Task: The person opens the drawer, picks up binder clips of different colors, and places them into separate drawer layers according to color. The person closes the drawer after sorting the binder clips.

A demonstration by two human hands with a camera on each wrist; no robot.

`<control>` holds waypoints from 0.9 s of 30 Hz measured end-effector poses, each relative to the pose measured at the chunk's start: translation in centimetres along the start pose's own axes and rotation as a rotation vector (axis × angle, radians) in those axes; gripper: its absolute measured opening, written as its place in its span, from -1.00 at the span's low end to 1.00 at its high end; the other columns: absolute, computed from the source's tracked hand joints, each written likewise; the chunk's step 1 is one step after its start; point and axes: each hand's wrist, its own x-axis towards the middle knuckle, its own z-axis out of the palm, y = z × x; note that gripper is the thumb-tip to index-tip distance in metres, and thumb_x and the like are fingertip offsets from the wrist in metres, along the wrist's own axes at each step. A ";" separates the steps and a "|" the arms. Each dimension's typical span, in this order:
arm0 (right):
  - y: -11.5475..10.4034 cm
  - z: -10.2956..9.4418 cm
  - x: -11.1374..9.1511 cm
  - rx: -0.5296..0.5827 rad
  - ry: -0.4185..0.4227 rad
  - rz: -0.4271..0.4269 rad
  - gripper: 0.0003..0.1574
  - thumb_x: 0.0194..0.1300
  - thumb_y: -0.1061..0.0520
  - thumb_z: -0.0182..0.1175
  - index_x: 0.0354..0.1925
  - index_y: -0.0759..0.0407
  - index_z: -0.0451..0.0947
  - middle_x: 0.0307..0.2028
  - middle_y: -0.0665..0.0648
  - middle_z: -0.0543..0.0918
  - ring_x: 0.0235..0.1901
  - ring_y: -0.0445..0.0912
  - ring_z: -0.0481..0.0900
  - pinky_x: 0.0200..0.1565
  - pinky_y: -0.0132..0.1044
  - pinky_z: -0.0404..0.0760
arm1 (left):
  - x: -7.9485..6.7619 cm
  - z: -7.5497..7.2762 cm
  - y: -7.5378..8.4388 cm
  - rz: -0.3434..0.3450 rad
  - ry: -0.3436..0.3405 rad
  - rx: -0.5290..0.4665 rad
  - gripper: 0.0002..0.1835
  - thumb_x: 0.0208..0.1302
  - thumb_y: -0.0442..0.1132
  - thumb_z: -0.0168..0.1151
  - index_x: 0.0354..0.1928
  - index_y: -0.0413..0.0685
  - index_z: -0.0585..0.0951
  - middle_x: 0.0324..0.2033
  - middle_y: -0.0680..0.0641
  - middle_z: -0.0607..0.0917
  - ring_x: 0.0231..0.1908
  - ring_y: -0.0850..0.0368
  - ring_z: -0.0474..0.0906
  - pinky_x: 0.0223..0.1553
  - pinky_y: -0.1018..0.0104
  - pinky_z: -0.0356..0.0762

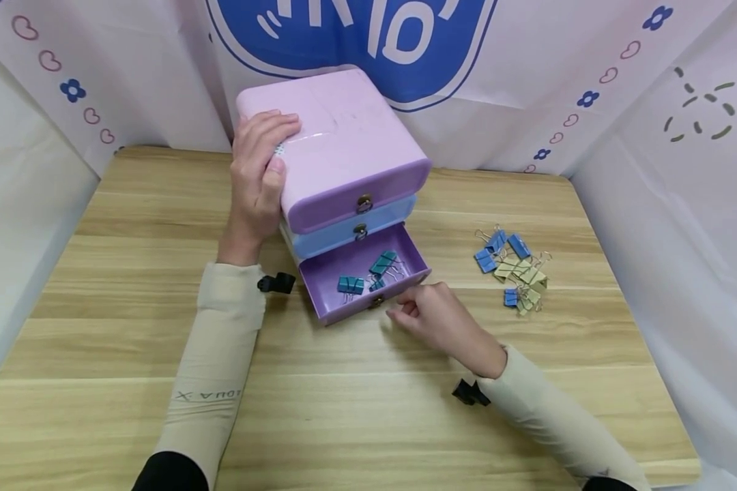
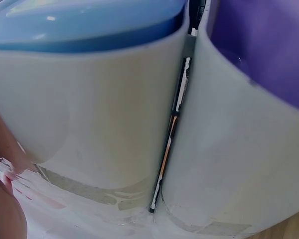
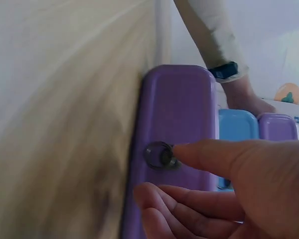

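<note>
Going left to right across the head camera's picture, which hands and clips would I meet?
Left hand, teal binder clips in the open drawer, right hand, pile of blue and yellow binder clips.

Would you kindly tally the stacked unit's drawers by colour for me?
Purple: 2, the closed top drawer and the open bottom drawer
Blue: 1, the middle drawer
Total: 3
</note>
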 end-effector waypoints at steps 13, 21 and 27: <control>-0.5 2.5 1.6 0.049 0.081 0.018 -0.80 0.32 0.03 0.46 -0.20 0.14 0.82 -0.44 -0.01 0.83 -0.51 -0.32 0.70 -0.38 -0.45 0.67 | 0.1 -0.2 0.3 0.011 -0.002 -0.001 -0.35 0.22 -0.09 -0.19 0.11 -0.35 0.70 0.15 -0.33 0.74 0.32 -0.30 0.51 0.66 0.00 -0.05; -0.5 2.9 1.6 0.040 0.113 0.053 -0.78 0.29 0.00 0.48 -0.37 0.13 0.83 -0.52 -0.02 0.82 -0.56 -0.33 0.68 -0.42 -0.45 0.66 | 0.1 0.0 -0.1 0.016 -0.005 0.001 -0.34 0.21 -0.08 -0.19 0.11 -0.34 0.70 0.15 -0.32 0.74 0.32 -0.29 0.51 0.66 -0.02 -0.05; -0.3 2.9 1.3 -0.008 0.116 0.065 -0.63 0.25 -0.05 0.49 -0.63 -0.01 0.67 -0.68 -0.14 0.66 -0.69 -0.30 0.49 -0.56 -0.39 0.50 | 0.1 -0.1 0.1 0.011 0.000 0.003 -0.34 0.21 -0.08 -0.19 0.10 -0.34 0.70 0.15 -0.32 0.74 0.31 -0.30 0.51 0.65 -0.01 -0.04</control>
